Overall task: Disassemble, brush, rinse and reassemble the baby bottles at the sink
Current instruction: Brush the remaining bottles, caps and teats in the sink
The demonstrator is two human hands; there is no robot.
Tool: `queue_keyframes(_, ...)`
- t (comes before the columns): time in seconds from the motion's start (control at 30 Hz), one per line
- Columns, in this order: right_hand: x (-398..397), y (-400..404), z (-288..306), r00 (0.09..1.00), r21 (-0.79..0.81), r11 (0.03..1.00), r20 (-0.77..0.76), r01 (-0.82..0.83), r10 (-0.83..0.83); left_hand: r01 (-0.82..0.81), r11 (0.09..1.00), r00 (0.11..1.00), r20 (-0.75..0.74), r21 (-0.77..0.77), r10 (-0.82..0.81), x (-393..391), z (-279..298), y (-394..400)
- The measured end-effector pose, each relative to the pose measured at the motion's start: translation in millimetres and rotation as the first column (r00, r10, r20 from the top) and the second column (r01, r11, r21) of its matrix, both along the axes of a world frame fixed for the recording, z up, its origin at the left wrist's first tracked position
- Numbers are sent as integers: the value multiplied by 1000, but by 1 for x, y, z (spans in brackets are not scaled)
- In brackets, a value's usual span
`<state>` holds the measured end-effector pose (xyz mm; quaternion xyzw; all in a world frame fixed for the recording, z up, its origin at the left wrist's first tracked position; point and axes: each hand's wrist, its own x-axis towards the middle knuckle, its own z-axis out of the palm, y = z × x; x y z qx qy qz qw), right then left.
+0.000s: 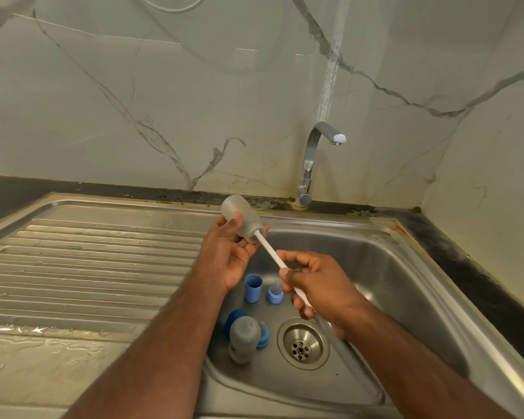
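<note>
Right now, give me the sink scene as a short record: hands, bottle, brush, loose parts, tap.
left hand: holds a frosted bottle over the basin, mouth toward the right hand
right hand: grips the white brush handle
brush: head inside the held bottle, not visible
second bottle: in the basin, left of the drain
loose parts: blue cap upright; blue ring with teat beside it; more blue parts behind the second bottle
tap: no water running
</note>
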<state>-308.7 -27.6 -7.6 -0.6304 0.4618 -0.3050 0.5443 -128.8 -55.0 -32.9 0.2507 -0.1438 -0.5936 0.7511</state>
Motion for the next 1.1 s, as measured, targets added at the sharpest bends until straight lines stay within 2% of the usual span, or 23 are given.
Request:
queue_keyframes(0.07, 1, 5, 5, 969, 184, 983, 243, -3, -43, 13, 1000, 1000, 4, -9, -13, -3, 0, 1)
queue_keyframes(0.13, 1, 7, 6, 956, 209, 976, 294, -66, 1, 26, 999, 1000, 12, -21, -26, -3, 0, 1)
queue_keyframes(0.17, 1, 6, 5, 970, 159, 984, 240, -80, 40, 31, 999, 999, 17, -23, -30, -2, 0, 1)
queue_keyframes(0.2, 0, 4, 4, 991, 64, 995, 109, -81, 74, 31, 999, 999, 21, -21, -30, -1, 0, 1)
queue_keyframes(0.23, -1, 1, 2, 993, -66, 994, -88, -85, 79, 24, 1000, 999, 23, -17, -24, 0, 0, 1)
queue_keyframes(0.3, -5, -3, 0, 914, -320, 939, -405, -129, -12, 11, 1000, 1000, 16, -9, -11, 1, -1, 1)
queue_keyframes(0.33, -6, -3, 0, 886, -399, 905, -459, -144, -62, 7, 1000, 1000, 14, -8, -7, 1, -1, 1)
queue_keyframes(0.43, -3, 1, -4, 868, -546, 824, -472, -148, -156, 9, 1000, 1000, 28, 4, -10, -1, -2, 2)
queue_keyframes(0.5, 1, 3, -5, 807, -607, 767, -549, -207, -217, 32, 999, 997, 63, 7, -32, -4, -3, 2)
queue_keyframes(0.57, 6, 3, -4, 709, -603, 751, -652, -270, -269, 48, 999, 992, 116, 18, -50, -7, -3, 1)
queue_keyframes(0.67, 13, 0, -4, 590, -526, 785, -762, -327, -265, 35, 999, 985, 165, 40, -41, -10, -2, -1)
queue_keyframes(0.73, 12, -3, -3, 619, -520, 782, -751, -343, -228, 26, 998, 986, 166, 49, -34, -7, -3, -1)
queue_keyframes(0.83, 2, -1, -2, 831, -486, 846, -548, -222, -96, 21, 999, 990, 142, 31, -26, -1, -4, 0)
queue_keyframes(0.87, -1, -1, -2, 863, -489, 850, -498, -195, -89, 22, 999, 990, 140, 27, -26, -1, -4, 0)
queue_keyframes(0.93, -3, -2, -3, 847, -557, 806, -512, -200, -143, 29, 999, 988, 148, 23, -32, -4, -2, 1)
queue_keyframes(1.0, 0, -2, -4, 765, -597, 768, -600, -234, -233, 39, 999, 988, 148, 21, -42, -8, -2, 0)
queue_keyframes(1.1, 10, -3, -8, 647, -554, 782, -713, -285, -268, 27, 999, 982, 186, 30, -32, -9, -4, -1)
